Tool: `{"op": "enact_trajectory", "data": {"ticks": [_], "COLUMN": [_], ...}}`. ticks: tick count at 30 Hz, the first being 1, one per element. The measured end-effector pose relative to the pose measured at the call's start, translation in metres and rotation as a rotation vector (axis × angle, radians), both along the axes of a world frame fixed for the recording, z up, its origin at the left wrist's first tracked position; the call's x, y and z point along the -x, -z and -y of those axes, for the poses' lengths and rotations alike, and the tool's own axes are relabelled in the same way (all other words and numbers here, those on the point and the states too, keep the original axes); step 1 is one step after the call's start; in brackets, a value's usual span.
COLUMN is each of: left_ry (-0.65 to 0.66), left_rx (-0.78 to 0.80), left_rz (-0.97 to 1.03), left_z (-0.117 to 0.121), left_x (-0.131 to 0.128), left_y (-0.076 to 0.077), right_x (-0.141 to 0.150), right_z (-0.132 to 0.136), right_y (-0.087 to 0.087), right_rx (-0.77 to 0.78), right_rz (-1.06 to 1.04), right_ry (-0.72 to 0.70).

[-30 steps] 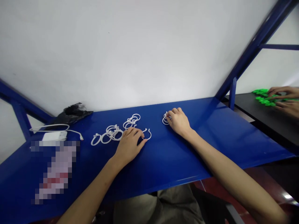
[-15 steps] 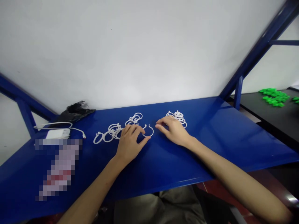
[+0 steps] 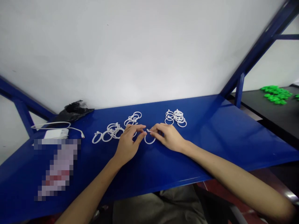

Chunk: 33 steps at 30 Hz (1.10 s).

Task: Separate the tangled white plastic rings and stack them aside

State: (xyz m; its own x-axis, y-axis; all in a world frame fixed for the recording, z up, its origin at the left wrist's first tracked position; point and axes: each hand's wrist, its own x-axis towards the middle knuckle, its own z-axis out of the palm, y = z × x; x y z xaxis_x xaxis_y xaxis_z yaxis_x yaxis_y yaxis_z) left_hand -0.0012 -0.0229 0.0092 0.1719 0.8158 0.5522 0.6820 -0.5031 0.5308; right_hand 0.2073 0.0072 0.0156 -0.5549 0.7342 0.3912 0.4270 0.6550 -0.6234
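Note:
A thin white ring [image 3: 149, 143] with small ends at its top, like a curtain ring, is between my two hands. My left hand [image 3: 130, 141] pinches its left end between thumb and fingers. At the other end, my right hand [image 3: 170, 137] has its thumb and forefinger closed on the ring. The fingertips partly hide the ends, so I cannot tell whether they are joined. A loose pile of white rings [image 3: 107, 135] lies left of and behind my left hand, partly covered by it. Beyond my right hand, more white rings [image 3: 182, 123] overlap in two short rows.
On the blue table [image 3: 210, 133], a white charger [image 3: 56, 134] with its cable [image 3: 70, 127] lies at the left, near a crumpled black bag [image 3: 76, 111] and a blurred-out item [image 3: 60, 165]. Green pieces [image 3: 277, 95] sit on a black table [image 3: 254, 105] at far right.
My right hand has moved left from beside the right-hand rings to the single ring and closed on it. My left fingers have drawn together at the ring, which sits slightly nearer me.

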Motion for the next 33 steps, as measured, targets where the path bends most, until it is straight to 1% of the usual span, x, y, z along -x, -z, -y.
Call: {"op": "enact_trajectory", "data": {"ticks": [4, 11, 15, 22, 28, 33], "left_ry": [0.043, 0.038, 0.038, 0.044, 0.054, 0.035], "left_rx": [-0.012, -0.010, 0.004, -0.017, -0.022, -0.037], "left_rz": [-0.028, -0.065, -0.081, -0.100, -0.112, -0.131], "left_z": [-0.001, 0.001, 0.001, 0.001, 0.000, 0.004], "left_x": [0.001, 0.000, 0.000, 0.000, 0.001, 0.000], "left_y": [-0.001, -0.002, -0.002, -0.001, 0.001, 0.002], "right_x": [-0.001, -0.002, -0.003, -0.002, 0.000, 0.001], "right_z": [0.001, 0.003, 0.005, 0.007, 0.008, 0.014], "right_y": [0.001, 0.001, 0.000, -0.003, -0.004, -0.004], "right_rx": [-0.071, -0.159, -0.171, -0.193, -0.238, -0.291], "right_rz": [0.052, 0.105, 0.144, 0.199, 0.218, 0.224], "right_ry": [-0.063, -0.117, -0.137, -0.130, -0.127, -0.129]}}
